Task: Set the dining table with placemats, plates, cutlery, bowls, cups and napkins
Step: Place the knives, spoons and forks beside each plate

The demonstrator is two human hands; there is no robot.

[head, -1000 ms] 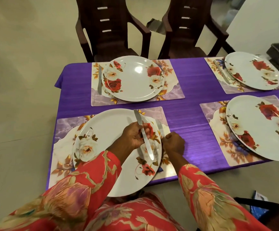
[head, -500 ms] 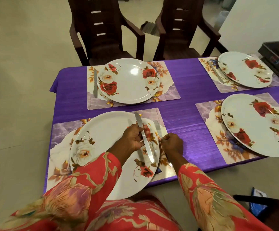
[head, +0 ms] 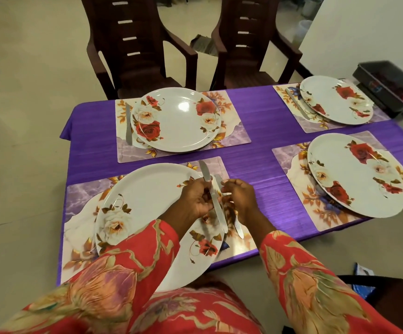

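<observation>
The left hand point(head: 196, 200) hovers over the right part of the near round white plate with rose print point(head: 147, 213), its fingers point(head: 205, 189) curled round a long steel table knife point(head: 211, 195). That knife runs from a tip above the plate's far rim, through the fingers, down to its near end over the plate's right edge.

The right hand point(head: 240, 198) is just beside the left, its fingertips bent in a pinch at a second steel knife point(head: 228, 208), which lies on the near floral placemat point(head: 82, 210) right beside the plate's edge; whether the fingers truly hold it or only touch it is unclear.

The counter, covered by a purple cloth point(head: 248, 172), carries three more settings. The far left rose plate point(head: 177, 119) sits on its placemat point(head: 231, 131) with a knife point(head: 128, 124) touching its left side. The far right plate point(head: 336, 100) has a knife point(head: 298, 104) along its left edge. The near right plate point(head: 354, 174) lies on a placemat point(head: 299, 186) with no knife visible beside it.

Two dark brown plastic chairs point(head: 135, 44) stand at the far side, and a black tray point(head: 388, 83) sits past the counter's right corner.
</observation>
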